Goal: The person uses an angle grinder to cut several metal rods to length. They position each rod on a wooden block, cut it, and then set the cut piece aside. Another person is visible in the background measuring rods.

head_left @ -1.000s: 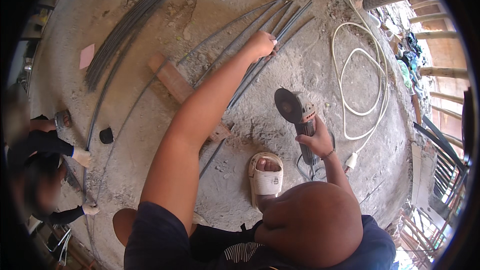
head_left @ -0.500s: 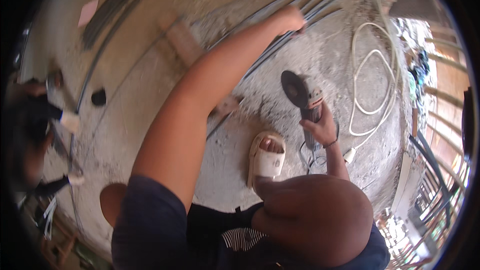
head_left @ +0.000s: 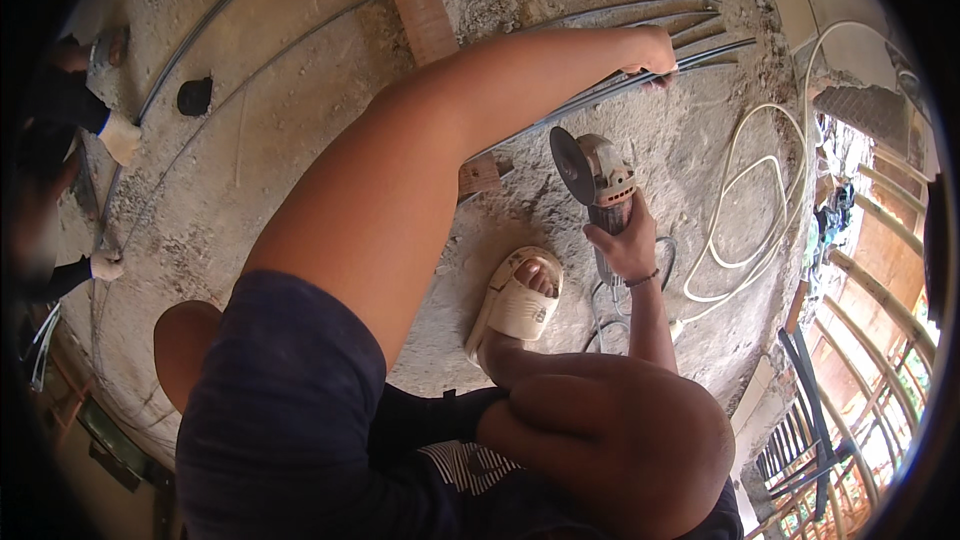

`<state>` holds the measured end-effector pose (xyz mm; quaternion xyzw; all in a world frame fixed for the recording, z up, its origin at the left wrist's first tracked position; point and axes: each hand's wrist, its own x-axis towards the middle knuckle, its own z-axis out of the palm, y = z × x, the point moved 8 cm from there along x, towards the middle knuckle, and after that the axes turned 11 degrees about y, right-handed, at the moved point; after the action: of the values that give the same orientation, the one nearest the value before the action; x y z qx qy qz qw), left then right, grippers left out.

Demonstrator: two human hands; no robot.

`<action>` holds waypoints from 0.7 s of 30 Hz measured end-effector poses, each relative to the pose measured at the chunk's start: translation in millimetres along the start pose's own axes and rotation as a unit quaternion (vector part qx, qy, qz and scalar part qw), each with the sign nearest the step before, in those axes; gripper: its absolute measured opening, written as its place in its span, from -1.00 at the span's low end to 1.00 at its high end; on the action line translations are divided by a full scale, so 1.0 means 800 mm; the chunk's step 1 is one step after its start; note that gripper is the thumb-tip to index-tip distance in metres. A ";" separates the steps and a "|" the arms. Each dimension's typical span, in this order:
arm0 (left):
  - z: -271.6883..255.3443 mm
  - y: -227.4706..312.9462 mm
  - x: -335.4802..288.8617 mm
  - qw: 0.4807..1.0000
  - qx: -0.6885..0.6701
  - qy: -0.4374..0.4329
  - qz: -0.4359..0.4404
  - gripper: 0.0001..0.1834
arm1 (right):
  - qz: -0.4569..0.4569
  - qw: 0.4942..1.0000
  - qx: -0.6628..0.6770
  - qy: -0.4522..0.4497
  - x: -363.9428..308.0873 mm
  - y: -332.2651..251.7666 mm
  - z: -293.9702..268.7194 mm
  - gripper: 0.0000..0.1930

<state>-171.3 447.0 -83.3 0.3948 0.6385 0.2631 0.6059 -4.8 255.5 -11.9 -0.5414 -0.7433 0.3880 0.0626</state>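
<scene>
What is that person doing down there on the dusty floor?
A person is crouching on a rough concrete floor. Their left hand reaches out and grips a bundle of long thin metal rods lying on the ground. Their right hand holds an angle grinder with its round disc lifted above the floor, apart from the rods. A sandalled foot rests just beside it, and a white cable loops nearby.

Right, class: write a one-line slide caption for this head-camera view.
Crouched on a dusty concrete floor, the left hand steadies steel rods while the right hand holds an angle grinder.
</scene>
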 end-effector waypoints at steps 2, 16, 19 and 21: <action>-0.002 -0.003 0.001 0.999 -0.047 0.002 -0.014 -0.62 | -0.011 1.000 0.000 0.003 0.002 -0.005 0.001 -0.34; -0.008 -0.006 0.003 0.993 -0.112 -0.002 -0.032 -0.65 | -0.034 0.998 -0.061 -0.004 0.016 -0.009 0.014 -0.35; -0.010 -0.003 0.000 0.996 -0.085 0.000 -0.025 -0.65 | -0.040 0.997 -0.061 -0.002 0.017 -0.012 0.014 -0.37; -0.013 -0.003 -0.001 0.997 -0.072 -0.001 -0.022 -0.65 | -0.049 0.998 -0.036 0.001 0.018 -0.016 0.014 -0.38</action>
<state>-181.7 446.8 -83.2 0.3365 0.6260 0.2949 0.6387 -26.3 260.8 -15.8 -0.5062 -0.7824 0.3572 0.0627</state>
